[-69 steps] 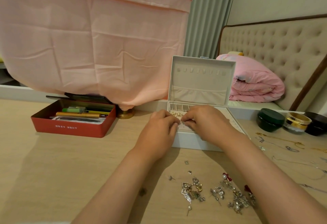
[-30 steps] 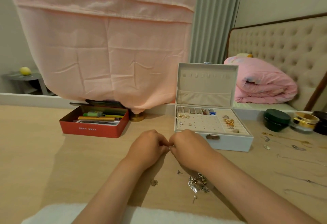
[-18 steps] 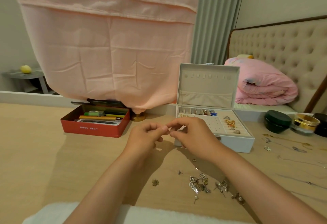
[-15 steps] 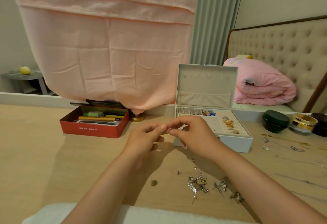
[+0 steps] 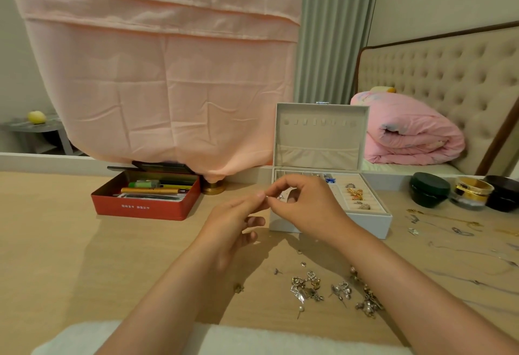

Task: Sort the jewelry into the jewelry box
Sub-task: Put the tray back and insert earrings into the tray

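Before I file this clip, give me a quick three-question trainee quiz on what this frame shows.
1. True or false: the lid of the jewelry box is closed.
2. Which lies nearest the person? A) the loose earrings B) the red tin C) the green jar
3. What are the left hand and right hand doing?

Key
1. False: the lid stands open.
2. A: they are scattered on the table in front of the box.
3. Both hands are raised in front of the box, fingertips meeting around one tiny piece, too small to identify.
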